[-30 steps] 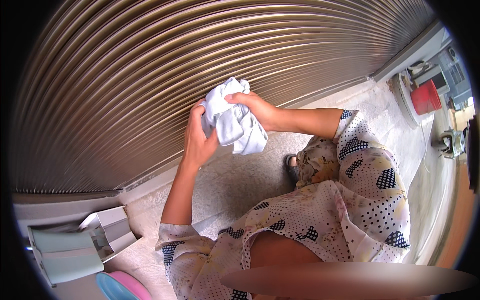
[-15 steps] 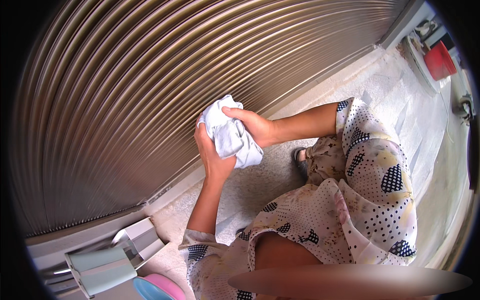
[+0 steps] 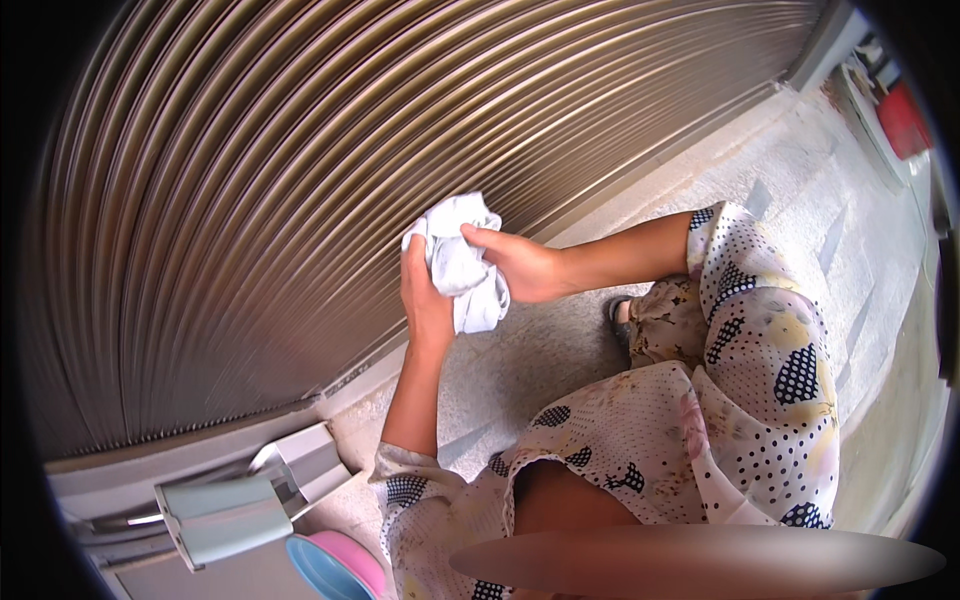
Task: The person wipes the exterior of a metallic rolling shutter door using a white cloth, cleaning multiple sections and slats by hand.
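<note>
Blue basin (image 3: 322, 572) overlaps pink basin (image 3: 356, 554); left hand (image 3: 427, 308) extended forward, right hand (image 3: 527, 268) angled inward, each grip pinching white cloth (image 3: 460, 258) beside ribbed panel (image 3: 250, 210).

Reads as metal on the shutter (image 3: 290, 210), ribbed, glossy. Looks soft, matt on the white cloth (image 3: 462, 262); rough, matt on the floor (image 3: 520, 375); smooth, like plastic, on the pink-and-blue ware (image 3: 358, 562); thin fabric on the shirt (image 3: 620, 415).

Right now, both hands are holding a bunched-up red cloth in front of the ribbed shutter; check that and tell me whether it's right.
Not quite: the cloth is white, not red, as the head view shows. The left hand and right hand do hold it, bunched up, in front of the ribbed shutter.
</note>
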### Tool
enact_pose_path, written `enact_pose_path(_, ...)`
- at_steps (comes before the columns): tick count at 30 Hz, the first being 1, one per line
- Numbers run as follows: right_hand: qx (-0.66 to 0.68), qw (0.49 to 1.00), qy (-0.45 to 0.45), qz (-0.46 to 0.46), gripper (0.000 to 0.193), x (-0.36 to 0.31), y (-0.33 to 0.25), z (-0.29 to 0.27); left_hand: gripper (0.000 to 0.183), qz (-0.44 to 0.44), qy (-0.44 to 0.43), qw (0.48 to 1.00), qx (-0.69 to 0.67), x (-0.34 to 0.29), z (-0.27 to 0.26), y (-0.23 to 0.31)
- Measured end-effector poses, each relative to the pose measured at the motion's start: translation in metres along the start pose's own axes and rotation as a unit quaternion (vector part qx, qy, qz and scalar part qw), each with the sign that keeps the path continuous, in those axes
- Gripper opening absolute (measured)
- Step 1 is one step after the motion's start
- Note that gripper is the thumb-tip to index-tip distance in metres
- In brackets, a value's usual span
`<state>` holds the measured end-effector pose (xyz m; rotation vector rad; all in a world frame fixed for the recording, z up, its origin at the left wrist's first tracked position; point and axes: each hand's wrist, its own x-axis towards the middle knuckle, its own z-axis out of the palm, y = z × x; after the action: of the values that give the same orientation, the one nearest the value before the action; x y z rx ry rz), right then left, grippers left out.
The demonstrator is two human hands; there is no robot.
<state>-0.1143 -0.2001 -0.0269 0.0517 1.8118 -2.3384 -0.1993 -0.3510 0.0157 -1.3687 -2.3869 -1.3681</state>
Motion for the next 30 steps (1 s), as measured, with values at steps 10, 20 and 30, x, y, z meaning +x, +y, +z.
enact_pose_path(10, -0.018, 0.993, -0.112, -0.044, 0.041, 0.017, 0.151, -0.065, 0.03, 0.316, 0.11, 0.94, 0.061, 0.042, 0.007, 0.047)
enact_pose_path(20, 0.108, 0.918, -0.101, 0.367, 0.036, -0.02, 0.037, 0.023, 0.015, 0.471, 0.066, 0.848, 0.236, 0.058, 0.002, 0.012)
enact_pose_path(30, 0.099, 0.904, -0.1, 0.405, 0.032, -0.033, 0.059, -0.016, 0.019, 0.377, 0.131, 0.846, 0.353, -0.014, -0.109, -0.054)
